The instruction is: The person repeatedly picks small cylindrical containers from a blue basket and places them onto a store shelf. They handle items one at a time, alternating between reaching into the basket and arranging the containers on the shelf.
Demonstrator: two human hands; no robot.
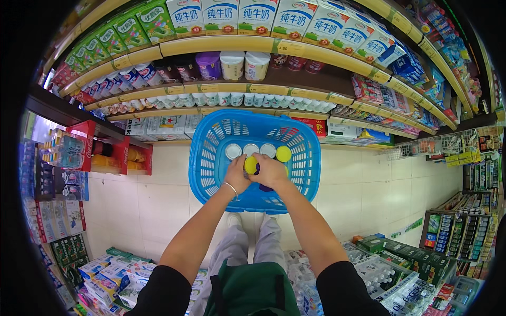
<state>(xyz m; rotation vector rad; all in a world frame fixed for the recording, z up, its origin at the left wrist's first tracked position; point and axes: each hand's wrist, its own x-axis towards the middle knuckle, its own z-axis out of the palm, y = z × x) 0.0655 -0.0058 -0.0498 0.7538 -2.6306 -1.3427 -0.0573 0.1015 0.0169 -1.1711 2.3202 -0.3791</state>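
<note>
A blue plastic shopping basket (196,166) stands on the floor before me. Both my hands are inside or just over it, close together. My left hand (237,175) and my right hand (272,172) close around a yellow-lidded container (250,165) from either side. Purple parts show under my right hand; whether they belong to this container or another I cannot tell. Behind my fingers, along the basket's far side, stand three white-lidded containers (233,151) in a row. A yellow-lidded container (283,153) is at their right end. Another yellow lid (286,170) is mostly hidden by my right hand.
Shelves ahead hold milk cartons (219,17), a purple tub (208,65), cream tubs (232,65) and small white bottles (237,99). A red drink crate (138,160) stands left on the tiled floor (352,189). Stacked cartons (114,280) and wrapped bottles (379,272) flank my legs.
</note>
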